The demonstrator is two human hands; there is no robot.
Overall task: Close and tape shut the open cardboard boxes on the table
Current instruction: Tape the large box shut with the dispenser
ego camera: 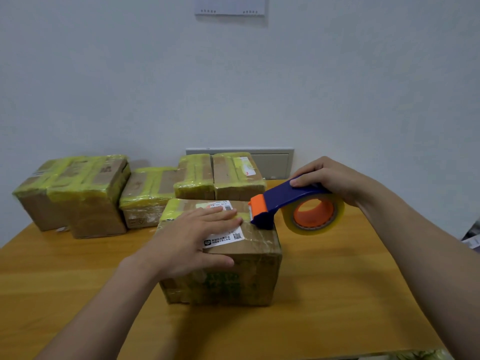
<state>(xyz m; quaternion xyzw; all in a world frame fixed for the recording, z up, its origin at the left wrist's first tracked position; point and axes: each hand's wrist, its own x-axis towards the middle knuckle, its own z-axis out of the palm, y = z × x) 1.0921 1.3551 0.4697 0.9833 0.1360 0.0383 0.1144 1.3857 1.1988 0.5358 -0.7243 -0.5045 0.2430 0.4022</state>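
The cardboard box under the left hand is closed — contents unseen. That hand presses flat, fingers straight. The right hand grips the tape dispenser, its nose seemingly touching the box top. Taped boxes sit beyond on the bench.

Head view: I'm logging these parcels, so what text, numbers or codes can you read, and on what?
"00 018", doubtful, blurred: white label on the near box.
Two printed lines beside its QR code: too small to read.
Green print on that box's front: blurred.
Label on the far right box: unreadable.
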